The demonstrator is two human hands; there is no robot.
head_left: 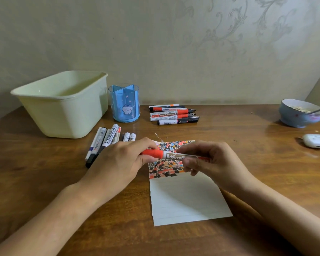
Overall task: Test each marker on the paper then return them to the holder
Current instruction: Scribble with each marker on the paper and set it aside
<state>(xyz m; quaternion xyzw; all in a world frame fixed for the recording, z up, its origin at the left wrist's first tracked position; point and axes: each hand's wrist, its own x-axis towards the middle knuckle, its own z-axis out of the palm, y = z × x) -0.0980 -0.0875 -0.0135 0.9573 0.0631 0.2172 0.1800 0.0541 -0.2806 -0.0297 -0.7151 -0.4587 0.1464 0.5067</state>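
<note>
Holding a red-capped whiteboard marker with a white printed barrel (pixel 171 155) level above the paper, I have both hands on it. My left hand (pixel 118 161) curls its fingers round the red cap end, thumb underneath, while my right hand (pixel 211 161) pinches the barrel toward its other end between thumb and fingertips (pixel 189 160); the cap looks seated on the barrel, though I cannot tell whether it is fully pressed home. Beneath the marker lies a white sheet of lined paper (pixel 187 200) on the brown wooden table (pixel 248 182), its far part crowded with small red, black, orange and blue test strokes (pixel 164 169), its near part blank. Just left of the sheet, partly under my left hand, a loose row of white-barrelled markers (pixel 107 140) lies side by side. Farther back, near the wall, a second group of red and black markers (pixel 174 114) lies in a stack of parallel lines. To their left stands the round translucent blue plastic holder (pixel 125 104) with inner dividers and a small cartoon creature on its front. Beside it sits a pale green rectangular plastic tub (pixel 63 108). Well off to the right are a blue ceramic bowl (pixel 299 117) with a spoon in it and a small white earbud case (pixel 316 141).
</note>
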